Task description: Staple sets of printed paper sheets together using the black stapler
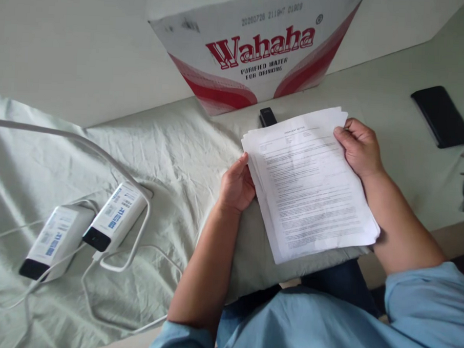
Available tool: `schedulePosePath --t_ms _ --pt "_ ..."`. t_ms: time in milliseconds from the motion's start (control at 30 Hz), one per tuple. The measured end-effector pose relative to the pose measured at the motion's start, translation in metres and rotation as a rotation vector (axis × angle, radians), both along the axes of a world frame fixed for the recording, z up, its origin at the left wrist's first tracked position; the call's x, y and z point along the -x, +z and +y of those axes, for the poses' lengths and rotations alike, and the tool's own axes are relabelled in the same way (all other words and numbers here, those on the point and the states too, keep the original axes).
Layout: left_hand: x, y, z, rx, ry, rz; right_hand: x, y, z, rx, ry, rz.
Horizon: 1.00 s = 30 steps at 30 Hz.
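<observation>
Gripping a fanned stack of printed papers (308, 187) at its edges, left hand (237, 184) and right hand (358, 147) have yet to square it.

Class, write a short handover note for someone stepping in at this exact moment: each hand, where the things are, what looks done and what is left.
Left hand: grips the left edge of the stack of white printed paper sheets.
Right hand: holds the stack's top right corner.
The stack lies slightly fanned on the pale green cloth-covered table, in front of the red and white Wahaha cardboard box.
A small black clip-like object sits just behind the sheets, untouched.
Done: sheets gathered in one pile.
Left: edges are not yet squared; nothing binds the sheets.
Aside: two white power banks with cables at left, black phone at right.
</observation>
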<state>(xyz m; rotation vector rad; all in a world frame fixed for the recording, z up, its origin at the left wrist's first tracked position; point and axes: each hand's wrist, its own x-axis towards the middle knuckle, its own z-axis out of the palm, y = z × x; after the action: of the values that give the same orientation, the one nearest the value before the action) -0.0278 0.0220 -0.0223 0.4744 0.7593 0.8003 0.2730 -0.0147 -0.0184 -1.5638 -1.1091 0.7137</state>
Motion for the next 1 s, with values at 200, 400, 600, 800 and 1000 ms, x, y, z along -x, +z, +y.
schedulePosePath --t_ms 200,400,600,800,1000 --pt "-0.001 0.000 0.001 -0.003 0.039 0.011 -0.002 -0.002 -0.001 0.000 -0.006 -0.029" --pt "-0.005 -0.001 0.003 -0.031 0.155 0.006 0.005 0.002 -0.005 0.011 -0.031 -0.013" --pt "-0.007 -0.006 0.002 -0.056 0.200 0.020 0.010 0.005 -0.007 0.020 -0.019 -0.053" --pt "-0.008 -0.005 0.003 -0.085 0.253 0.027 0.013 0.004 -0.007 0.020 -0.027 -0.065" --pt "-0.010 -0.003 0.003 -0.109 0.303 0.040 0.015 0.007 -0.008 0.032 -0.037 -0.089"
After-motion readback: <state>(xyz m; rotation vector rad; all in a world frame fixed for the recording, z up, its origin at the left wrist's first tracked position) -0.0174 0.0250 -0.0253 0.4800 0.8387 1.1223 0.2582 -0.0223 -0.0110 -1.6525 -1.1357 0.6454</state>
